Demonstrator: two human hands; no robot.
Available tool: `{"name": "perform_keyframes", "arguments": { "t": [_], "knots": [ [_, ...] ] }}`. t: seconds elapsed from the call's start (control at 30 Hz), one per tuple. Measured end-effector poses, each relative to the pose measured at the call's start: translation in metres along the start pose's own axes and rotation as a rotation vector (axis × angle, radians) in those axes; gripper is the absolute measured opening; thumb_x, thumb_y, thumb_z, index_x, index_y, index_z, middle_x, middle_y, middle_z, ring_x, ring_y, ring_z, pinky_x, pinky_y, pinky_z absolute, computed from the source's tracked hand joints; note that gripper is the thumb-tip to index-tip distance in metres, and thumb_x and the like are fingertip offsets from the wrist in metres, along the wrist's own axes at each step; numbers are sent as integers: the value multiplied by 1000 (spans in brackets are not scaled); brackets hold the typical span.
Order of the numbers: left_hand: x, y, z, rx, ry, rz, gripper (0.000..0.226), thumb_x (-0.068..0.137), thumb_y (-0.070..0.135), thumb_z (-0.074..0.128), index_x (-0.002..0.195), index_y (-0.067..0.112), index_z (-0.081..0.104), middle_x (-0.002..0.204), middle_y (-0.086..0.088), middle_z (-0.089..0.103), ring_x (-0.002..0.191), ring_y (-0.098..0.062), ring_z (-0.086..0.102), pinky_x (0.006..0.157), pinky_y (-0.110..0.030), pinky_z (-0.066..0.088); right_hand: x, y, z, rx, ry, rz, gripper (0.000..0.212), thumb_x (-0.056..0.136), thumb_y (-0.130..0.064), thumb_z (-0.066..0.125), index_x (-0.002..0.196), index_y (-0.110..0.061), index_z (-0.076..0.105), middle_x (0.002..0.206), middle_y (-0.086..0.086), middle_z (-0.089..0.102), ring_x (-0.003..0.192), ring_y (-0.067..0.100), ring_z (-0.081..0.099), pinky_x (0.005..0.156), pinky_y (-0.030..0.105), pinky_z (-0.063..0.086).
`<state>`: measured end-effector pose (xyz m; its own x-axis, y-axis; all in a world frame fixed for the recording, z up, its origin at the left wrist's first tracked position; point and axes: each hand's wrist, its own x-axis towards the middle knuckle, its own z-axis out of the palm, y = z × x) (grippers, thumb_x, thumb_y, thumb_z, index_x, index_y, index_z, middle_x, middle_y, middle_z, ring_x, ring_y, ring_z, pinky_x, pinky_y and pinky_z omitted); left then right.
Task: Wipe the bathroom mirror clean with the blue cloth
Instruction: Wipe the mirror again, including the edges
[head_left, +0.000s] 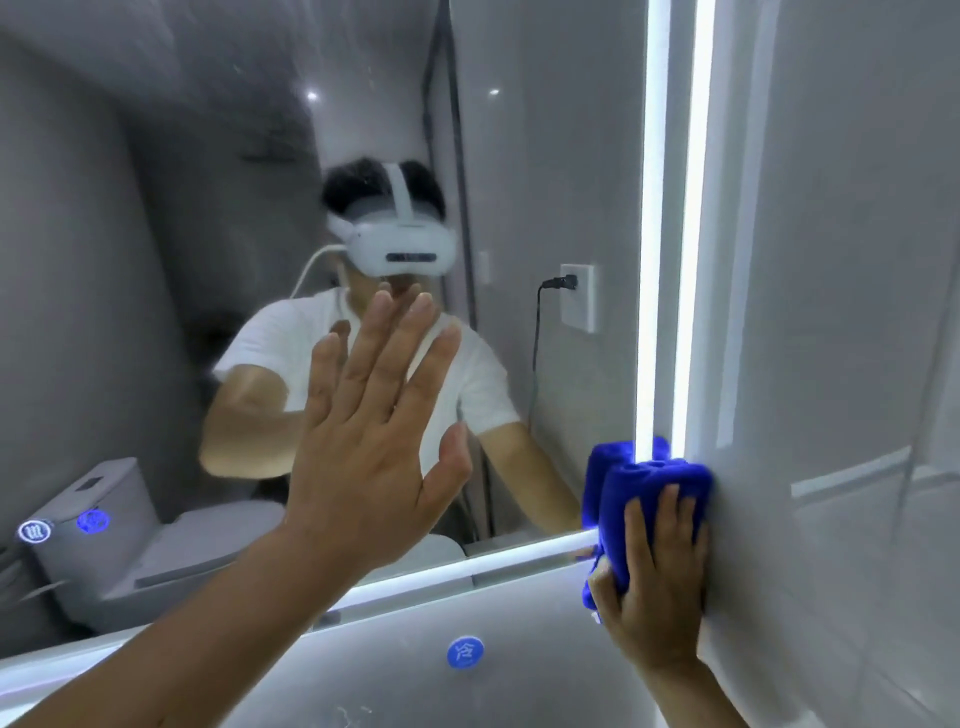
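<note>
I judge the blue fleecy cloth (649, 483) soft and light, so my right hand (660, 582) clutches its bunch, left hand (374, 415) spread flat on the lit-edged mirror (156, 208)

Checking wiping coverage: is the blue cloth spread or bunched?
Bunched: the blue microfibre cloth sits in thick folds, gripped by the right hand at the lower right corner of the light-edged bathroom mirror.

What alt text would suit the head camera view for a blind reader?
A person's right hand grips a bunched blue cloth at the lit lower right corner of a bathroom mirror, while the left hand is flat, fingers spread, against the glass.
</note>
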<state>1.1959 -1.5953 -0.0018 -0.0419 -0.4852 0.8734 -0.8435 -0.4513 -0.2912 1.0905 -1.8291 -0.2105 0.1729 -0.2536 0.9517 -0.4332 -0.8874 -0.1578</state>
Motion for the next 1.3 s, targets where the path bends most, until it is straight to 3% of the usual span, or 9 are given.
{"name": "perform_keyframes", "arguments": {
  "t": [0.33, 0.5, 0.6, 0.73, 0.87, 0.93, 1.1, 1.23, 1.3],
  "knots": [
    [22, 3, 5, 8, -28, -30, 66, 96, 39, 35, 156, 14, 21, 164, -6, 12, 152, -24, 4, 122, -50, 3, 127, -96, -15, 143, 262, 133, 55, 101, -32, 32, 153, -17, 23, 159, 11, 21, 148, 38, 19, 118, 56, 19],
    [25, 4, 5, 9, -26, -49, 66, 96, 39, 31, 156, 13, 22, 164, -6, 13, 152, -25, 5, 121, -52, 4, 23, -106, 7, 98, 72, -325, 81, 80, -23, 59, 154, -25, 26, 163, 2, 19, 150, 28, 17, 118, 51, 22],
    [20, 0, 2, 18, -11, -28, 66, 96, 40, 31, 155, 13, 22, 164, -6, 14, 152, -25, 6, 122, -50, 2, -21, -58, 7, -10, -11, -480, 87, 74, -23, 57, 154, -29, 24, 159, -1, 21, 151, 23, 12, 115, 52, 25],
    [15, -15, -3, 74, -46, -23, 67, 96, 41, 30, 157, 15, 18, 165, -6, 10, 152, -26, 2, 122, -47, -3, 22, -9, -7, 121, 41, -234, 61, 94, -29, 40, 153, -24, 27, 162, 9, 20, 149, 34, 19, 116, 57, 23],
    [12, -20, -3, 74, -20, -35, 65, 97, 41, 32, 156, 16, 19, 165, -5, 10, 152, -25, 2, 122, -45, -5, 84, -43, -13, 200, 206, 190, 66, 86, -21, 42, 150, -9, 29, 156, 23, 26, 147, 44, 18, 115, 60, 24],
    [12, -20, -5, 79, -6, -36, 65, 98, 42, 30, 156, 16, 20, 165, -4, 12, 152, -24, 2, 122, -45, -4, 86, -83, -8, 206, 242, 228, 68, 88, -21, 42, 153, -11, 25, 157, 24, 22, 146, 47, 18, 114, 61, 24],
    [14, -17, -14, 72, -1, -42, 64, 98, 41, 30, 156, 14, 22, 164, -5, 14, 152, -25, 5, 122, -48, 1, 26, -191, 8, 175, 20, -248, 83, 79, -29, 54, 155, -26, 21, 165, 3, 10, 148, 29, 19, 120, 53, 15],
    [14, -20, -26, 101, 19, -35, 63, 98, 41, 29, 155, 13, 25, 163, -7, 17, 152, -26, 7, 120, -53, 7, 3, -153, 13, 107, -26, -578, 85, 75, -25, 58, 154, -29, 28, 163, -2, 18, 149, 22, 21, 119, 50, 19],
    [12, -24, -31, 118, 19, -39, 63, 98, 42, 27, 154, 13, 26, 163, -8, 18, 152, -26, 8, 120, -54, 8, 4, -108, 10, 98, 26, -554, 86, 75, -21, 60, 154, -30, 29, 163, -2, 20, 149, 23, 23, 118, 51, 23]
  ]
}}
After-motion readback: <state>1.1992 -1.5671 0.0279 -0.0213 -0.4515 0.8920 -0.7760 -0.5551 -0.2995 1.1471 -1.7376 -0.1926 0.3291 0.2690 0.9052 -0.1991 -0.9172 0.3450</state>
